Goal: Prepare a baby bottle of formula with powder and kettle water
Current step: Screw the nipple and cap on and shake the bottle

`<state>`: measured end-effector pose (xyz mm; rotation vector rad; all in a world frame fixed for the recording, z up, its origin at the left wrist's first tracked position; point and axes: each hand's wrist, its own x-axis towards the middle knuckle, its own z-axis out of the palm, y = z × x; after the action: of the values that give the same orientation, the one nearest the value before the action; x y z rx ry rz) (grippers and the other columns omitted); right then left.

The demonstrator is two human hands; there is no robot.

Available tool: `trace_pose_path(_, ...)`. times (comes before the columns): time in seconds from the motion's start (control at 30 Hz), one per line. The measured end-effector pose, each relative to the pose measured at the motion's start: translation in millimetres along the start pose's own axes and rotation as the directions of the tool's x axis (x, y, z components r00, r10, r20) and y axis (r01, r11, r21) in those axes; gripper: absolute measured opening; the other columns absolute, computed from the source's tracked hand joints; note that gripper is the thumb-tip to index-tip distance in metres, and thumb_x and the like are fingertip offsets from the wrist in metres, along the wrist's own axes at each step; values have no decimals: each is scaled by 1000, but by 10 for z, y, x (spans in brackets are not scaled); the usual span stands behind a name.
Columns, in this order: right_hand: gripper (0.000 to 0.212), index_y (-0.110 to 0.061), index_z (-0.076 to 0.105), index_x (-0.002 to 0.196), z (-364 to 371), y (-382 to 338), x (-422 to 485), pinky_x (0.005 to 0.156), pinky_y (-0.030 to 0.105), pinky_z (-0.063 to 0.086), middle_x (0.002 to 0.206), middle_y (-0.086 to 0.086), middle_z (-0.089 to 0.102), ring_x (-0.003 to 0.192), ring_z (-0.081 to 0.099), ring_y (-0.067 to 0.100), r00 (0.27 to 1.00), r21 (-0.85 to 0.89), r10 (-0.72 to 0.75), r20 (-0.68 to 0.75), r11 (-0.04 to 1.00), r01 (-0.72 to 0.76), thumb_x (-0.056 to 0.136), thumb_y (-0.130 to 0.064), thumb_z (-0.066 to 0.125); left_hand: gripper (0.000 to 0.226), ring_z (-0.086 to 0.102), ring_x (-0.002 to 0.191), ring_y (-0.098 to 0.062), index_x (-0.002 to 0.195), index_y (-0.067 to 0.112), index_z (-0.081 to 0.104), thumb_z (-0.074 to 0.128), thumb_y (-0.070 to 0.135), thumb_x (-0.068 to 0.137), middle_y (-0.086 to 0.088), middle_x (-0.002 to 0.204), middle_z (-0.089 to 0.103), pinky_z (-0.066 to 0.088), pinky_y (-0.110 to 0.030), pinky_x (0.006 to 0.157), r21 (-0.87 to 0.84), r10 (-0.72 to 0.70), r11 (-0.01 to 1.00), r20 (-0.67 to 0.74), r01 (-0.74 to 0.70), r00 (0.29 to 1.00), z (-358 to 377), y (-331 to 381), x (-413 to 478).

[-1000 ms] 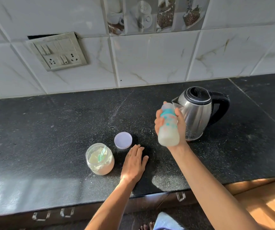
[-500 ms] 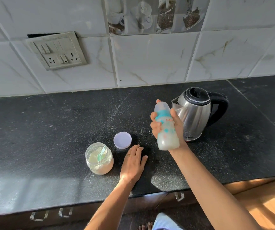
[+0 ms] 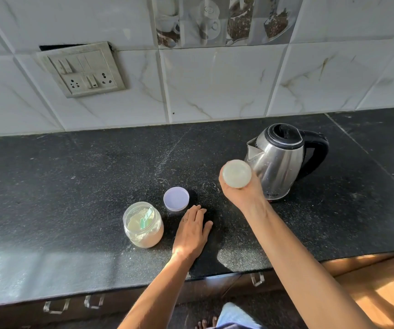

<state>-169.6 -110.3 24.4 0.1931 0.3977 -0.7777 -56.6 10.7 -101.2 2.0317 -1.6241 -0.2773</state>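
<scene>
Beside the kettle [image 3: 279, 162], right hand [image 3: 243, 195], grip round the bottle [image 3: 236, 173], base now toward camera, upright before.

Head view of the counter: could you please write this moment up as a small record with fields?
right hand: grips the baby bottle in the air, base turned to the camera
left hand: rests flat on the counter
powder jar: open, green scoop inside, left of the left hand
purple lid: lies on the counter, just beyond the jar
kettle: upright on the counter, lid shut, behind the bottle
bottle contents: whitish; level cannot be told
</scene>
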Motion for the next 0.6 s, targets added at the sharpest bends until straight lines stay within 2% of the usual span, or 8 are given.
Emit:
trace_pose_path(0.07, 41, 4, 58, 103, 71, 46, -74, 64, 34, 58, 92, 16, 63, 75, 64, 26, 986, -78, 160, 37, 985, -157, 79, -27, 71, 45, 37, 134, -22, 130, 11, 51, 42, 40, 97, -7, 139, 47, 25, -31, 112, 6, 7, 1000, -3, -7, 1000, -8, 2, -4)
trace_pose_path(0.1, 43, 4, 57, 104, 98, 45, -91, 66, 34, 58, 94, 16, 63, 73, 64, 27, 978, -177, 193, 74, 968, -178, 77, -25, 73, 48, 37, 134, -22, 130, 11, 51, 39, 42, 96, -7, 139, 48, 25, -31, 111, 11, 13, 1000, -5, -13, 1000, -10, 1, -5)
trace_pose_path(0.17, 44, 2, 56, 106, 161, 50, -138, 65, 37, 58, 96, 17, 63, 71, 65, 29, 971, -199, 184, 150, 968, -153, 75, -22, 75, 46, 37, 134, -22, 131, 11, 50, 41, 41, 97, -7, 140, 47, 25, -32, 112, 9, 13, 1000, -1, -13, 1000, -10, 0, 4)
trace_pose_path(0.3, 42, 3, 56, 109, 141, 40, -165, 63, 46, 57, 95, 18, 61, 75, 65, 33, 971, 163, 127, 203, 973, -161, 84, -28, 68, 52, 37, 134, -21, 130, 12, 51, 34, 46, 95, -6, 140, 47, 24, -31, 112, 9, 8, 1000, 2, -8, 1000, -8, -1, -5)
trace_pose_path(0.33, 44, 2, 55, 114, 151, 57, -164, 67, 44, 57, 97, 17, 60, 77, 64, 30, 949, 78, 179, 260, 976, -205, 85, -29, 66, 55, 38, 133, -22, 129, 11, 52, 30, 48, 93, -7, 138, 48, 26, -31, 111, 9, 14, 1000, -4, -14, 1000, -9, 4, -6)
trace_pose_path(0.4, 47, -10, 51, 126, 157, 46, -178, 69, 35, 56, 101, 15, 57, 75, 60, 25, 947, -146, 163, 278, 981, -125, 87, -31, 64, 56, 42, 131, -24, 126, 11, 54, 29, 48, 92, -8, 136, 51, 30, -33, 111, 11, 22, 1000, -19, -22, 1000, -2, 1, -1)
trace_pose_path(0.47, 47, -11, 52, 126, 234, 82, -214, 68, 37, 56, 102, 18, 59, 75, 61, 27, 922, -265, 180, 342, 960, -89, 84, -29, 66, 55, 44, 129, -24, 124, 10, 56, 31, 46, 92, -9, 134, 53, 32, -34, 110, 19, 21, 1000, -26, -20, 999, 0, 0, 0)
trace_pose_path(0.6, 51, -1, 50, 116, 137, 45, -155, 64, 44, 58, 95, 22, 63, 77, 67, 34, 970, -28, 105, 219, 994, -102, 78, -29, 71, 55, 45, 128, -25, 124, 9, 56, 30, 46, 92, -9, 133, 54, 33, -35, 109, 23, 20, 1000, -20, -19, 1000, -13, 8, -4)
